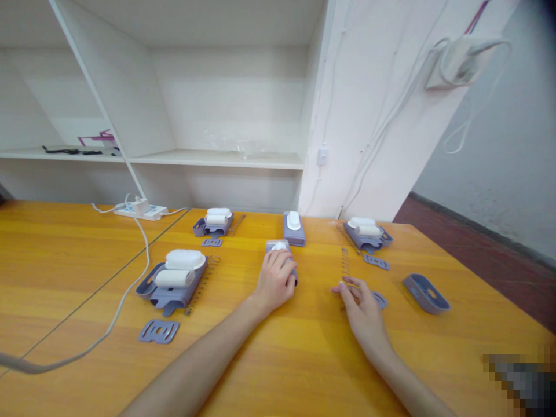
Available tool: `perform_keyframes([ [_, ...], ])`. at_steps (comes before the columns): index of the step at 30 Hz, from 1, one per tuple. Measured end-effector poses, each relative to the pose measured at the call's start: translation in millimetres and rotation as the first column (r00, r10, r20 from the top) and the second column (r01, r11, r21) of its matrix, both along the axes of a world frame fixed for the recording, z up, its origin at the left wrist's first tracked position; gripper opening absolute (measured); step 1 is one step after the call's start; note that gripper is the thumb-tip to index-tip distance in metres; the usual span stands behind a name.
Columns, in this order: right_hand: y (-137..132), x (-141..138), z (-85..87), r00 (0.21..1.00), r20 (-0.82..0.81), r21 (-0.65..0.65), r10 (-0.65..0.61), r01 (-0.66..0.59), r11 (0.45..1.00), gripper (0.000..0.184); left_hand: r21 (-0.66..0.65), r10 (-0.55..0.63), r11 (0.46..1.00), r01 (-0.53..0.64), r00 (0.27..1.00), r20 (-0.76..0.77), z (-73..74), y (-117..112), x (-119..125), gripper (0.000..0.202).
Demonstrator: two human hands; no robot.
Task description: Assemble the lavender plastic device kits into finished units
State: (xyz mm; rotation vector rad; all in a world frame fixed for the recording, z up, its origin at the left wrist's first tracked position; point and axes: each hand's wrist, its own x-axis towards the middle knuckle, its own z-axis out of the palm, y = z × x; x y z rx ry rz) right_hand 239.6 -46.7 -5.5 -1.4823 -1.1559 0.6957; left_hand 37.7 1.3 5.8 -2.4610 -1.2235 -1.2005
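My left hand (274,279) lies curled over a lavender plastic device with a white button (278,247) in the middle of the yellow table (278,359). My right hand (360,304) rests flat on the table with its fingers stretched out. Its fingertips touch the near end of a thin metal spring (345,263), and the hand partly covers a small flat lavender plate (380,300).
Sets of lavender parts with white rollers sit at the left (174,278), back left (215,223) and back right (367,231). An assembled unit (293,227) stands behind my left hand. A lavender shell (425,293) lies right. A power strip (139,209) and white cable (130,289) run left.
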Motion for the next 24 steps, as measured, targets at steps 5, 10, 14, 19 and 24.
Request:
perform_keyframes([
  [5, 10.0, -20.5, 6.9, 0.976, -0.141, -0.053, 0.166, -0.175, 0.983, 0.042, 0.012, -0.004, 1.0, 0.004, 1.0, -0.003, 1.2, -0.7, 0.3, 0.021],
  [10, 22.2, -41.0, 9.2, 0.936, -0.214, 0.022, 0.279, -0.281, 0.96, 0.039, 0.041, 0.002, 0.999, -0.002, 1.0, -0.011, -0.1, -0.5, -0.4, 0.021],
  [14, 29.9, -46.5, 13.7, 0.927, -0.224, 0.106, 0.302, -0.285, 0.953, 0.037, 0.049, 0.0, 0.999, 0.001, 1.0, -0.012, -1.6, 0.4, -1.8, 0.022],
  [19, 35.3, -33.5, 13.9, 0.995, 0.04, 0.188, 0.091, -0.097, 0.977, 0.033, 0.039, -0.037, 0.999, 0.036, 0.999, 0.022, -1.9, 1.4, -2.6, 0.025],
  [24, 41.2, -17.8, 3.0, 0.87, 0.49, 0.12, -0.05, -0.01, 0.993, 0.028, 0.035, -0.061, 0.998, 0.059, 0.996, 0.061, -2.7, 2.3, -2.0, 0.024],
])
